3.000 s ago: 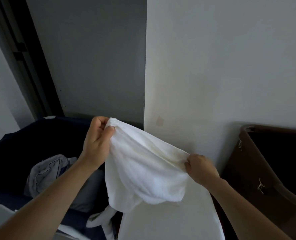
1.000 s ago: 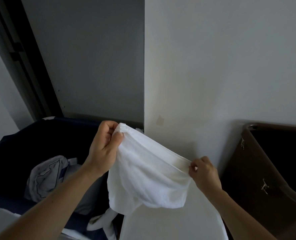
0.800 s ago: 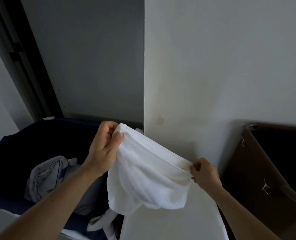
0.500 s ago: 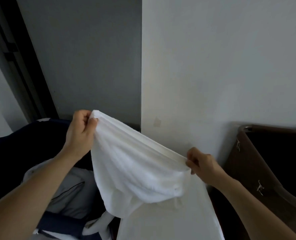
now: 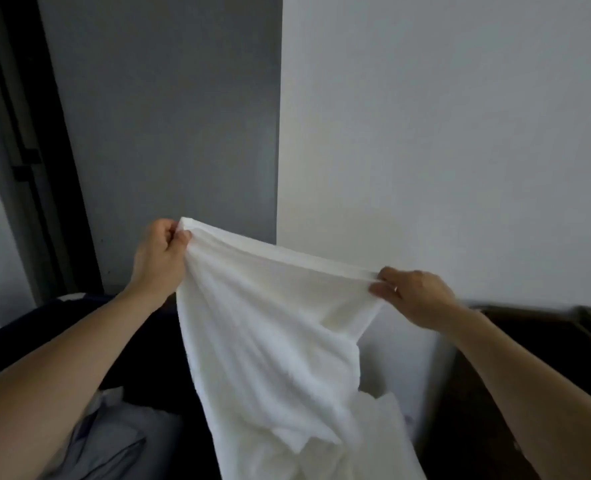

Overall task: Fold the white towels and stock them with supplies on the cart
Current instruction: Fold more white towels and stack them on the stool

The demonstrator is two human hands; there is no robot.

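Stretching a towel (image 5: 269, 323) along its top edge with left hand (image 5: 162, 252) and right hand (image 5: 411, 294) (each pinching a corner, well apart), beside a dark hamper (image 5: 10, 341).

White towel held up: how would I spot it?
Find the corner where grey wall meets white wall. Below it, the white terry towel stretches between left hand and right hand. Unlike the pale crumpled linen lower left, it is held aloft.
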